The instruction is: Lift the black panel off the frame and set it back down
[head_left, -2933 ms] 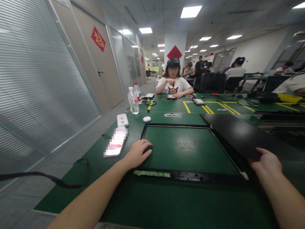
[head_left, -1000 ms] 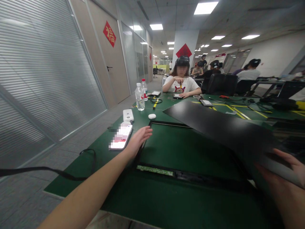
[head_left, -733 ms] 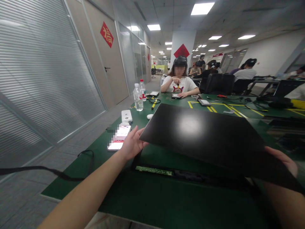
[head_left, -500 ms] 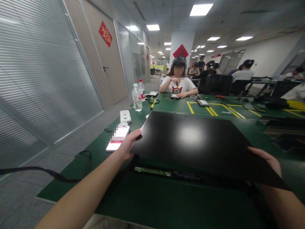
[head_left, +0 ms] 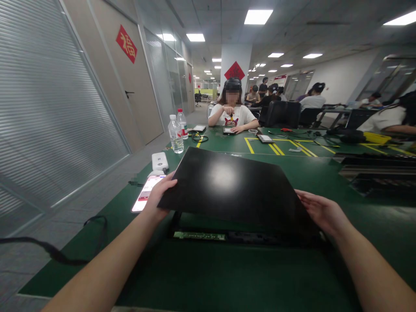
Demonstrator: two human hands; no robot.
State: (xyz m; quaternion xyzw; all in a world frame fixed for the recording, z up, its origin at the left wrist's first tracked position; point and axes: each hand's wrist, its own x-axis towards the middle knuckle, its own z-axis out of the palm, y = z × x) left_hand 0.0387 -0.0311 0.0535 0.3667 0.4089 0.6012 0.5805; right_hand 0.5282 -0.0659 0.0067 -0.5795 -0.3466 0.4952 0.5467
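A glossy black screen panel [head_left: 227, 190] is held tilted above the green table, its far edge raised. My left hand [head_left: 160, 194] grips the panel's left edge, thumb on top and the other fingers hidden underneath. On the opposite side, my right hand [head_left: 325, 213] holds the right edge with its fingers against the rim. Below the panel lies a black frame [head_left: 256, 238], mostly covered, with a strip of green circuit board [head_left: 198, 236] along its near side.
Left of the panel are a lit phone [head_left: 145, 193], a white power bank [head_left: 160, 161] and two bottles [head_left: 176, 134]. Dark strips [head_left: 380, 184] lie stacked at right. Across the green table [head_left: 253, 277] a co-worker [head_left: 233, 115] sits with a small device. A black cable [head_left: 48, 249] hangs at left.
My right hand has slid along the panel's right edge, away from the near corner, and its fingers are straighter. The panel sits flatter over the frame. The view has turned slightly right.
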